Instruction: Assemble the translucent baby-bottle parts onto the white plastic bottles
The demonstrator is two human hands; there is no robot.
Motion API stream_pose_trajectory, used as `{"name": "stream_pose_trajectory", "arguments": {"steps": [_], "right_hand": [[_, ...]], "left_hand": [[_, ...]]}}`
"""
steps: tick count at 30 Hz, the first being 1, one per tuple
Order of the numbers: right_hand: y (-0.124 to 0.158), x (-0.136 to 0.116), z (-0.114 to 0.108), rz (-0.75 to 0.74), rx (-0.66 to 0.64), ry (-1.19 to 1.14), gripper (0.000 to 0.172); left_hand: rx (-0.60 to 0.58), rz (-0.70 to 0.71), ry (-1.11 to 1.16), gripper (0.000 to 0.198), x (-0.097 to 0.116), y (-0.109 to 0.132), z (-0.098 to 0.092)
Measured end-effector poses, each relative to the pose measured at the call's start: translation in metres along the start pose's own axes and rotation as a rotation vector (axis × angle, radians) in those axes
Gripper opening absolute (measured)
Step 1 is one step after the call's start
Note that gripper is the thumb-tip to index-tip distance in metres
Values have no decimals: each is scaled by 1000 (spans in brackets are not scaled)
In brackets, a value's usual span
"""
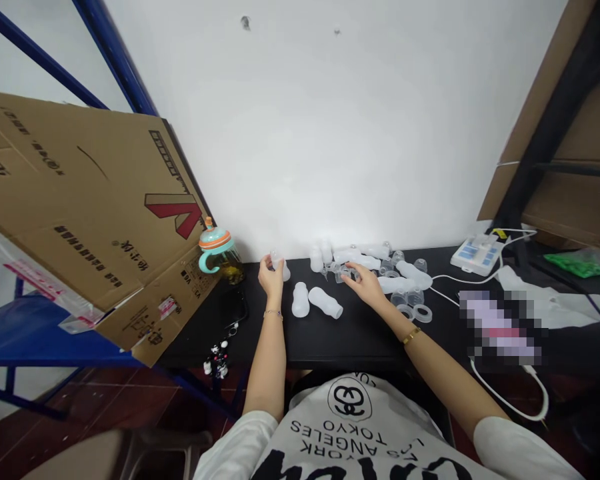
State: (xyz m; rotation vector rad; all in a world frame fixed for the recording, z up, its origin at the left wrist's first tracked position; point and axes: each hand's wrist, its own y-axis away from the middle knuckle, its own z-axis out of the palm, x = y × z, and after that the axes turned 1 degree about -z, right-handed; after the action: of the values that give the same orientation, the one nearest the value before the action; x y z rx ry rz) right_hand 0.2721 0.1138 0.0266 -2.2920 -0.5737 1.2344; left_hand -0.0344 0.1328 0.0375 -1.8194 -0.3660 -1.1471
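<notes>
Head view: holding translucent white bottle [285, 272] upright, likely for steadiness, in curled left hand [271, 277], half-open right hand [367, 287] at clear plastic pieces [337, 268], grip unclear.

Coarse pixelation obscures the lilac object [497, 323].

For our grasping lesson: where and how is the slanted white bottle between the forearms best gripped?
Probably across the middle of the white bottle, from above: it lies on its side on the black table, its long sides exposed.
</notes>
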Motion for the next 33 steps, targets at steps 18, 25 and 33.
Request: {"name": "stream_pose_trajectory", "arguments": {"steps": [18,25,33], "right_hand": [[2,-5,-2,4,-39,-10,39],[3,-3,1,-4,-58,0,39],[4,-7,-1,0,-76,13,39]], "left_hand": [[-69,-37,-190,43,-6,1,1],[-146,-83,-206,48,-15,0,5],[-221,-110,-285,53,-28,3,11]]}}
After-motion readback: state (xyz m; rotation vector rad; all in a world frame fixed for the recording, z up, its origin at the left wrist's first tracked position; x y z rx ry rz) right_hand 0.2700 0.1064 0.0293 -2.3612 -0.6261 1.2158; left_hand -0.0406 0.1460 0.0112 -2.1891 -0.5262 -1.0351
